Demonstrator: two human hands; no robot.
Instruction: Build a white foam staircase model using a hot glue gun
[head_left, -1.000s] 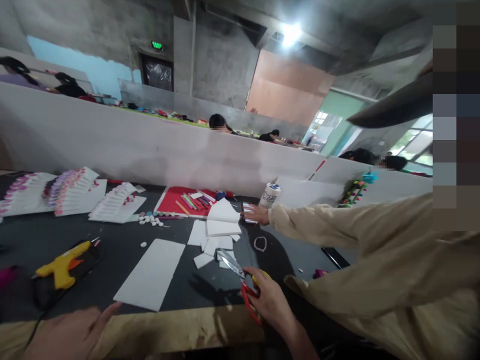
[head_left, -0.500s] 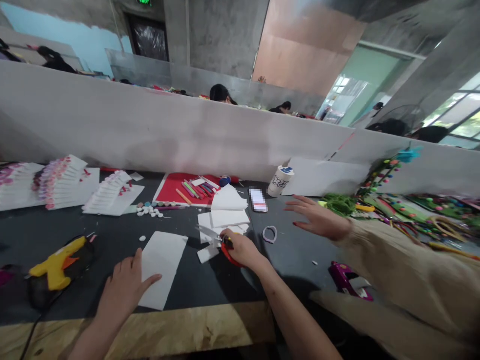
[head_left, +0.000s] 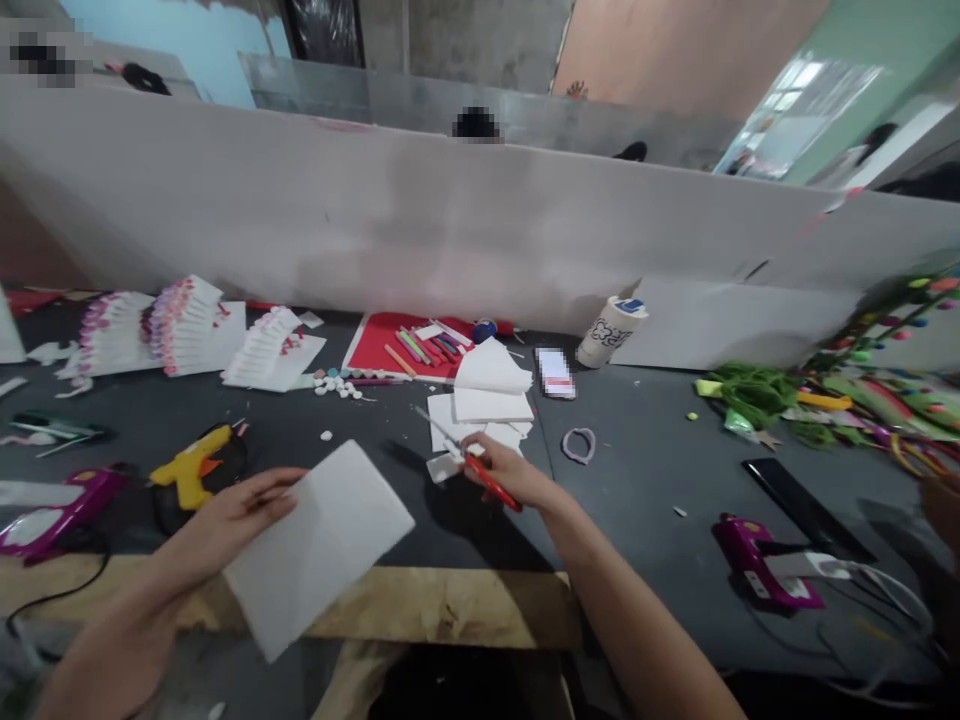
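Note:
My left hand [head_left: 251,505] pinches a white sheet of paper [head_left: 330,540] by its upper left edge and holds it tilted above the table's front edge. In my right hand [head_left: 504,468] is a pair of scissors [head_left: 487,482] with red handles, blades pointing up and left; how far they are parted is hard to make out. Just beyond the scissors lies a stack of white paper pieces [head_left: 491,400], with a small white offcut [head_left: 444,468] beside it. A yellow glue gun [head_left: 191,468] rests left of the paper, close to my left forearm.
Folded white paper fans [head_left: 184,325] stand at the back left. Colored pens [head_left: 427,347] lie on a red sheet [head_left: 371,345]. A phone [head_left: 555,372], tumbler [head_left: 611,332] and hair tie [head_left: 578,445] are right of the stack. Purple devices [head_left: 761,565] sit at both sides.
My left hand has lifted the paper off the table and gripped its edge. The scissors have turned in my right hand. The other person's reaching arm has withdrawn rightward. The view has shifted.

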